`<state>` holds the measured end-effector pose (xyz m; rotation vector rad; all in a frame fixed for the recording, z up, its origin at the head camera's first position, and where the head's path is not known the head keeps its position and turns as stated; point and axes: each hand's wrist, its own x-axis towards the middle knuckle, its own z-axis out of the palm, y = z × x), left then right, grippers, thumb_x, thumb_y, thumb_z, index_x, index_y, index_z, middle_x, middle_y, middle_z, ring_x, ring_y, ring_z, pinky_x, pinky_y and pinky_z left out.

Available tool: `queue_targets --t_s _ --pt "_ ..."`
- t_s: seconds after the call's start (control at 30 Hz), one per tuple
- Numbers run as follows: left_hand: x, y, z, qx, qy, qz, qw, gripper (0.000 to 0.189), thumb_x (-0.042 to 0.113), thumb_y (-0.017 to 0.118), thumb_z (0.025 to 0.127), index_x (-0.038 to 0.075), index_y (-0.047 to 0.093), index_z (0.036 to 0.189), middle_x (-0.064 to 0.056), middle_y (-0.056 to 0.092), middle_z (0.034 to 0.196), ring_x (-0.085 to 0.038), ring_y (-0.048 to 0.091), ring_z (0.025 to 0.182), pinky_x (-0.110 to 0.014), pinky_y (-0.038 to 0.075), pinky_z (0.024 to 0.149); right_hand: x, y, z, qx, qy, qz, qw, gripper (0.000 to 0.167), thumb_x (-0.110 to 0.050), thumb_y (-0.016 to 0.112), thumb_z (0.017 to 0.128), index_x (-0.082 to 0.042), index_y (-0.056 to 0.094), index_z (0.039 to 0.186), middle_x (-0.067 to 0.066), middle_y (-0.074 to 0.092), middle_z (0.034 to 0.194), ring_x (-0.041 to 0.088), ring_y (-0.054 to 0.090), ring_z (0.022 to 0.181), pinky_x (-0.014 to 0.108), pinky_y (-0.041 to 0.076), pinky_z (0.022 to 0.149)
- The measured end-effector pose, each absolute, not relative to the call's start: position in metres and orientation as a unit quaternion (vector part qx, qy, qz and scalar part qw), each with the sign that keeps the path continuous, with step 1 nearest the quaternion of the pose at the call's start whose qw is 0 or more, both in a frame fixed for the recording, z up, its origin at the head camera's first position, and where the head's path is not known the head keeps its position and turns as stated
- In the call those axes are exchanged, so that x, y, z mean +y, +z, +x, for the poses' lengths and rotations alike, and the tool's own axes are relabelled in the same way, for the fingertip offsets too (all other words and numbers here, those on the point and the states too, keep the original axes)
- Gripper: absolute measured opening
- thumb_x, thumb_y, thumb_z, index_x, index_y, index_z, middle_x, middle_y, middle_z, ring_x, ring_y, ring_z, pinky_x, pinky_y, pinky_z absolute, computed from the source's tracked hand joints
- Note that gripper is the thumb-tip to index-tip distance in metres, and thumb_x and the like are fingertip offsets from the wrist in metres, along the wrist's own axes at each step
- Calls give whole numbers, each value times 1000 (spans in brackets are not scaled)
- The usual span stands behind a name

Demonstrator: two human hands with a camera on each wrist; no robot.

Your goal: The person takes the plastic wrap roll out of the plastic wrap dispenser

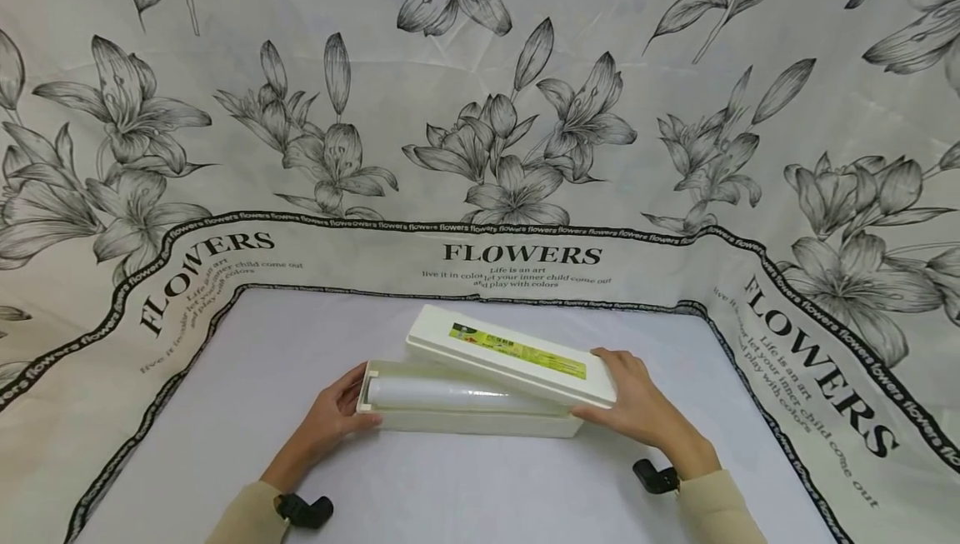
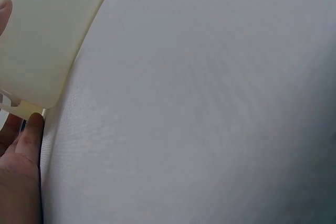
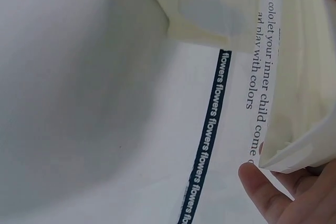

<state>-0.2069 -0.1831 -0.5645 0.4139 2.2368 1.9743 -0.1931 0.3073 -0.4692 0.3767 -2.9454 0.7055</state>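
Note:
A long cream-coloured plastic box (image 1: 472,423) lies on the white cloth with a roll of shiny clear film (image 1: 442,392) inside. My left hand (image 1: 333,406) grips its left end, thumb at the front and fingers behind; the left wrist view catches the box wall (image 2: 39,40) with fingertips at its corner. Slanted over the box is its cream lid (image 1: 487,361), bearing a yellow-green label (image 1: 517,351). The right hand (image 1: 637,398) holds the lid by its right end. From the right wrist, the hollow underside of the lid (image 3: 299,98) shows, with fingers around the corner.
White cloth (image 1: 450,494) covers the work surface. A floral sheet (image 1: 510,265) with printed "FLOWERS" lettering and dark border bands rises behind and along both sides. A black wrist device (image 1: 303,511) sits on the left wrist, another (image 1: 655,476) on the right.

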Motion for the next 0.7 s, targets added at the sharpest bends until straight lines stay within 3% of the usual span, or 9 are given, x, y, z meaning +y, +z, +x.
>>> queue_targets --t_s 0.17,0.23,0.7 --pt "-183 -567 -207 728 668 138 69 98 4 84 81 -5 26 160 -29 34 161 6 49 132 -9 43 105 325 -472 -190 -966 228 106 52 100 -62 85 74 -6 47 148 18 53 138 32 47 121 54 49 94" --pt "-184 -567 -208 721 674 145 66 98 3 84 82 -6 25 160 -30 33 161 12 49 128 -9 43 105 332 -473 -188 -968 224 98 55 98 -63 84 75 -7 47 147 19 53 138 33 46 121 53 48 92" --pt "-183 -569 -208 726 668 150 61 99 3 84 81 -6 25 159 -31 33 161 11 49 128 -10 44 104 384 -477 -171 -974 214 43 66 98 -59 83 78 -2 43 148 28 52 136 42 47 119 56 45 87"
